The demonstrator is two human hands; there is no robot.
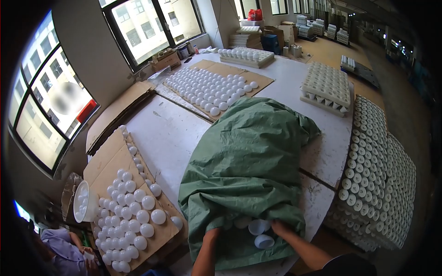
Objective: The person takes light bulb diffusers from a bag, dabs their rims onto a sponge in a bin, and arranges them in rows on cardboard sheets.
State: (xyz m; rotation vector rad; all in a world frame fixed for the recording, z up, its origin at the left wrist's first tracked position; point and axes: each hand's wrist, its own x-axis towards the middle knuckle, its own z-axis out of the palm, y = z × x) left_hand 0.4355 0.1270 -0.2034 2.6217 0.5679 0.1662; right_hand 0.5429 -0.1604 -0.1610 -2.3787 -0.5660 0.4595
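Note:
A large green woven sack (244, 156) lies on the white table, its mouth toward me. At the mouth are several white bulb covers; one hollow cover (264, 242) rests on the sack's lower layer with its open side showing, and another cover (258, 227) sits just behind it. My left hand (212, 232) reaches under the left part of the mouth, its fingers hidden by the fabric. On the other side, my right hand (279, 226) is at the sack's edge beside the covers. Its fingers are too hidden to show a grip.
White domes stand on cardboard at left (108, 161) and on a farther cardboard sheet (258, 87). A white tub (85, 202) is by the left edge. Tray stacks (325, 86) stand at right, above many stacked white parts (368, 184). Another person (64, 250) works at lower left.

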